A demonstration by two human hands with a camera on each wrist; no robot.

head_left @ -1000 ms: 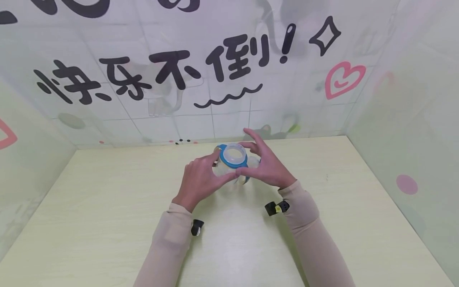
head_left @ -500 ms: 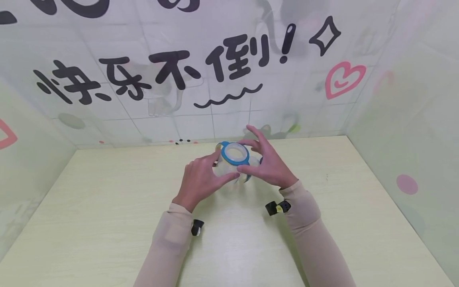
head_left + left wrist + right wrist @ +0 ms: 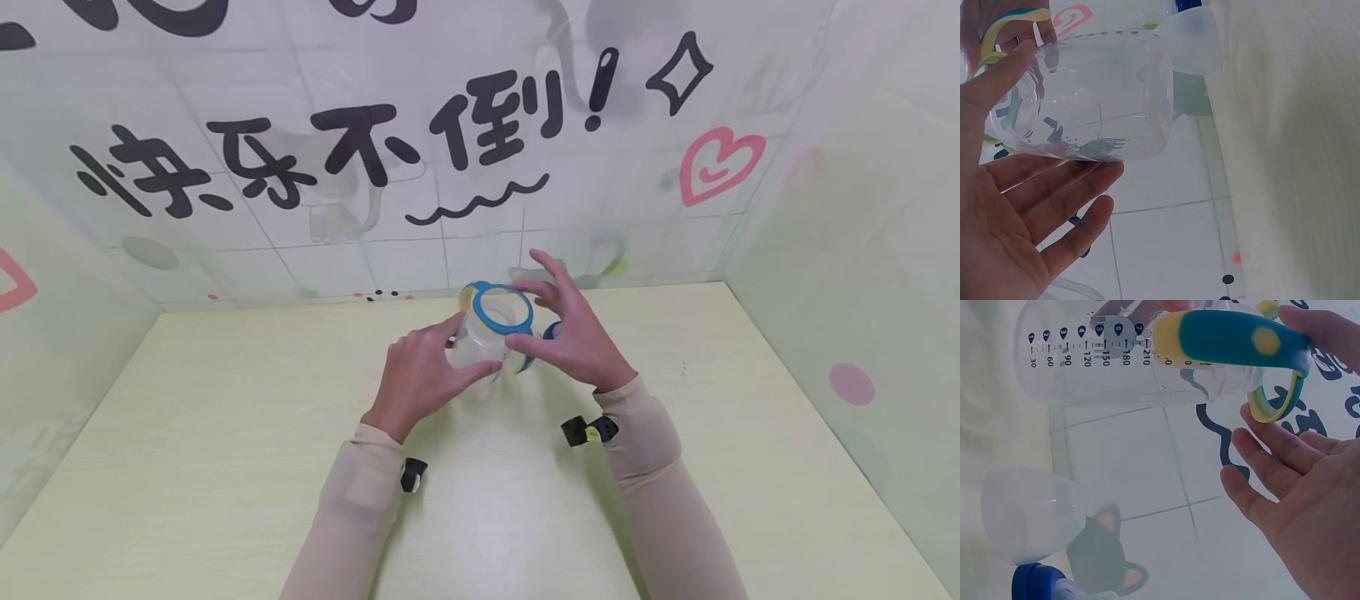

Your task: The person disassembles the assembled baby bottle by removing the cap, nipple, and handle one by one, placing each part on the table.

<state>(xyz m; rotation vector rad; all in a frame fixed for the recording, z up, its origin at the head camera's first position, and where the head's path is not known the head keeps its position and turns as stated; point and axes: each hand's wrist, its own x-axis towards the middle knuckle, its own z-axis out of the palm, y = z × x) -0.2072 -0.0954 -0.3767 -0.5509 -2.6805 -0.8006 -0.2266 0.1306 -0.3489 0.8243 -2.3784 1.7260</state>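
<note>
A clear baby bottle (image 3: 1097, 94) with printed measuring marks stands near the back of the table; my left hand (image 3: 416, 375) grips its side between thumb and fingers. Above its open neck, my right hand (image 3: 573, 337) pinches a blue and yellow two-handled ring (image 3: 1222, 340) between thumb and index finger. The right hand's other fingers are spread out. In the head view the ring sits tilted over the bottle's mouth. Beside the bottle, to the right, are a frosted dome cap (image 3: 1032, 512) and a dark blue collar (image 3: 1035, 584) with a clear teat.
The pale wooden table (image 3: 225, 467) meets a decorated back wall (image 3: 337, 275) just behind the bottle. Another wall panel (image 3: 847, 275) stands at the right. Both wrists carry small black cameras.
The right hand has lifted the blue ring up and to the right, off the bottle's neck. The left hand and the bottle have stayed in place.
</note>
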